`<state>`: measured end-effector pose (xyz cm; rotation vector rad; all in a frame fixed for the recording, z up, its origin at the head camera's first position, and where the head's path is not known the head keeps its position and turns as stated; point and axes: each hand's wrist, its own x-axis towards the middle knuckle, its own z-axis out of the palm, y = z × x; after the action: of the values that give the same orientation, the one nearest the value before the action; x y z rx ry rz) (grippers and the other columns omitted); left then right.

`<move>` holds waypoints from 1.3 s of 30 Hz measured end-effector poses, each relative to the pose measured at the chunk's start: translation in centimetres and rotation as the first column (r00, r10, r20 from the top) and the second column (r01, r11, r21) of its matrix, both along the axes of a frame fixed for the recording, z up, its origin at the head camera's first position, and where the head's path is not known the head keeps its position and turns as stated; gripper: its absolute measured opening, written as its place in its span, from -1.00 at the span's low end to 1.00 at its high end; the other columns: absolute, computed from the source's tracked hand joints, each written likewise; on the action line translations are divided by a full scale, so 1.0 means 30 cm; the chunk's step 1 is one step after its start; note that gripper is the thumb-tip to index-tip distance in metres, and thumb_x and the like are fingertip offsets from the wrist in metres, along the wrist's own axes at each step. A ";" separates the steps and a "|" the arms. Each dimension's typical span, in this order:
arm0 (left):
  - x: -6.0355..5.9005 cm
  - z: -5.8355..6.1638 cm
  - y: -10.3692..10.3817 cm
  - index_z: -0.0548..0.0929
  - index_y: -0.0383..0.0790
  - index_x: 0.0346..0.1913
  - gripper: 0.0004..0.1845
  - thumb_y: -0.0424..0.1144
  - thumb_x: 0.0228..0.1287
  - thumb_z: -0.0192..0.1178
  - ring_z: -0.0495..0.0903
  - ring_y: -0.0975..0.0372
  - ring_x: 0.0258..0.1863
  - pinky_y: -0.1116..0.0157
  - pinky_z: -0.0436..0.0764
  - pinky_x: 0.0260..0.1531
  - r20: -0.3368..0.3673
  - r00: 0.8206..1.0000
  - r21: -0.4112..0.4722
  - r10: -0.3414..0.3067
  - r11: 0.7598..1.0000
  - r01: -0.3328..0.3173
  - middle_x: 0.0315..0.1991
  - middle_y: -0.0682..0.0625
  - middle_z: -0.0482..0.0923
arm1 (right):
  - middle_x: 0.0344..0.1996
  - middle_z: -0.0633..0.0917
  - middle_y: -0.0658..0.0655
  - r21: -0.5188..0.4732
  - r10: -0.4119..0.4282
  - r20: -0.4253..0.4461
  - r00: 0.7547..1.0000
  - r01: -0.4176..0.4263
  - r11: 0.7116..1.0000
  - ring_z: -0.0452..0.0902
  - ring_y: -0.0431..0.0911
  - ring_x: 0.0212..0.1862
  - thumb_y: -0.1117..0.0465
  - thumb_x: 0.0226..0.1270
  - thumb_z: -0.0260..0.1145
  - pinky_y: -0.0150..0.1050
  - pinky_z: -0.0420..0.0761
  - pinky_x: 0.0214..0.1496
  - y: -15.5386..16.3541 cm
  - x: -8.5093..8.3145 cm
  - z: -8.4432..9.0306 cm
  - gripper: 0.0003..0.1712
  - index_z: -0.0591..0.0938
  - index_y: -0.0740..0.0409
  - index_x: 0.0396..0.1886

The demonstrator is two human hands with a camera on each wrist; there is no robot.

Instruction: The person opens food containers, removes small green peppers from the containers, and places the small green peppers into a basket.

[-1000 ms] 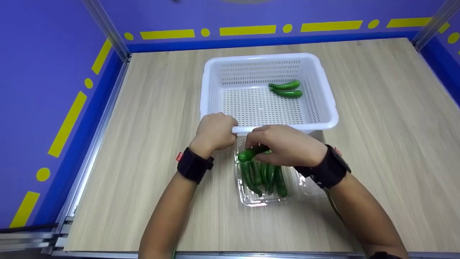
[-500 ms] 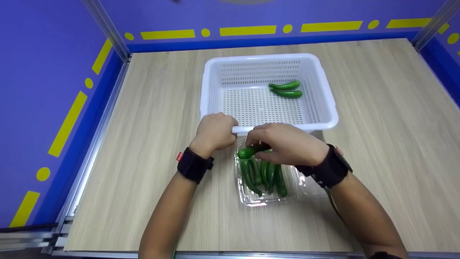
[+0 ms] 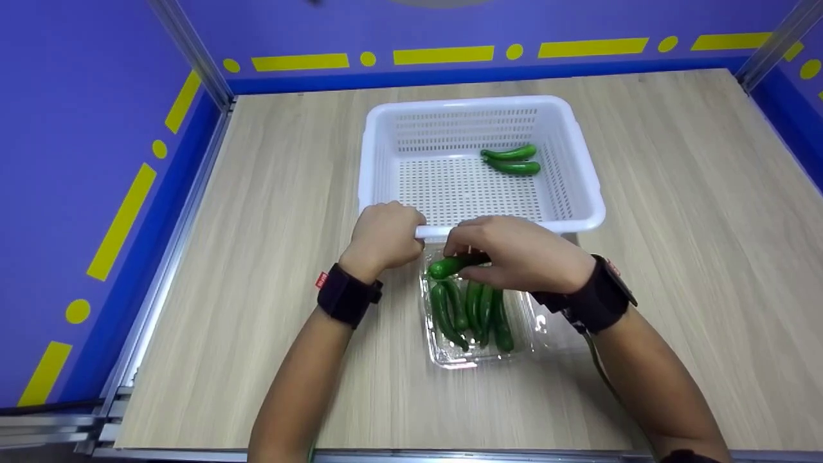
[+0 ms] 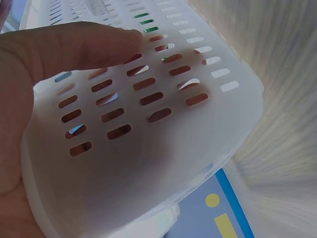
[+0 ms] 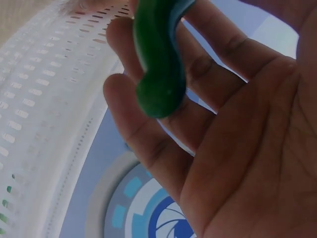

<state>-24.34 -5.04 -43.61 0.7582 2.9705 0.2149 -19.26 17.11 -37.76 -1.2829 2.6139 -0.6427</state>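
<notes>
My left hand point(image 3: 388, 235) grips the near rim of the white slotted basket point(image 3: 482, 103) by its left corner. In the left wrist view the thumb point(image 4: 94, 47) lies along the outer wall, and finger shapes show through the slots. My right hand point(image 3: 514, 254) pinches a glossy green cucumber point(image 3: 445, 267) just in front of the basket's near rim. The right wrist view shows that cucumber's rounded end point(image 5: 161, 96) against the fingers. Below it, several green cucumbers point(image 3: 443, 315) lie side by side in a clear plastic box point(image 3: 450, 364).
Two cucumbers point(image 3: 514, 168) lie in the basket's right part, against its far corner. The wooden table point(image 3: 283, 193) bears the basket and the box. Blue panels point(image 3: 96, 128) with yellow marks stand along the left, back and right.
My right hand has lifted slightly and shifted toward the basket with the cucumber, opening a gap above the cucumbers in the box. The left hand stays at the rim.
</notes>
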 end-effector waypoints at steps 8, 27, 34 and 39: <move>0.000 0.000 0.000 0.61 -0.05 -0.54 -0.90 -0.24 0.09 0.21 0.54 0.10 -0.52 0.05 0.55 -0.47 0.012 1.000 -0.003 -0.003 1.000 0.003 -0.56 0.07 0.56 | -0.25 0.70 -0.16 -0.027 -0.027 -0.017 0.999 0.027 0.999 0.59 -0.28 -0.21 0.22 0.28 0.43 -0.25 0.62 -0.10 0.036 -0.008 0.021 -0.81 0.69 -0.06 -0.13; 0.002 0.002 -0.002 0.53 -0.05 -0.57 -0.87 -0.26 0.08 0.19 0.55 0.11 -0.51 0.05 0.57 -0.44 0.030 1.000 -0.002 0.003 1.000 -0.003 -0.57 0.08 0.50 | -0.20 0.71 -0.12 -0.063 -0.072 -0.013 0.997 0.071 0.995 0.63 -0.24 -0.14 0.25 0.27 0.44 -0.13 0.65 -0.03 0.086 -0.018 0.054 -0.79 0.70 -0.03 -0.11; 0.001 0.004 -0.001 0.65 -0.07 -0.50 -0.91 -0.24 0.12 0.21 0.57 0.10 -0.50 0.05 0.59 -0.42 0.025 1.000 -0.009 0.003 1.000 -0.003 -0.54 0.06 0.59 | -0.21 0.72 -0.12 -0.079 -0.065 -0.016 0.998 0.064 0.995 0.63 -0.24 -0.16 0.27 0.28 0.43 -0.15 0.65 -0.04 0.094 -0.022 0.056 -0.78 0.70 -0.02 -0.09; 0.002 0.002 -0.001 0.64 -0.06 -0.50 -0.91 -0.24 0.11 0.21 0.57 0.10 -0.51 0.05 0.58 -0.43 0.025 1.000 -0.007 0.003 1.000 -0.002 -0.55 0.06 0.59 | -0.18 0.72 -0.13 -0.096 -0.071 -0.004 0.997 0.070 0.993 0.65 -0.24 -0.13 0.27 0.29 0.42 -0.17 0.65 -0.01 0.114 -0.027 0.066 -0.77 0.70 -0.01 -0.08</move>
<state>-24.29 -5.06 -43.54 0.7455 2.9475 0.2131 -20.08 20.55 -35.78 -1.2249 2.6754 -0.7851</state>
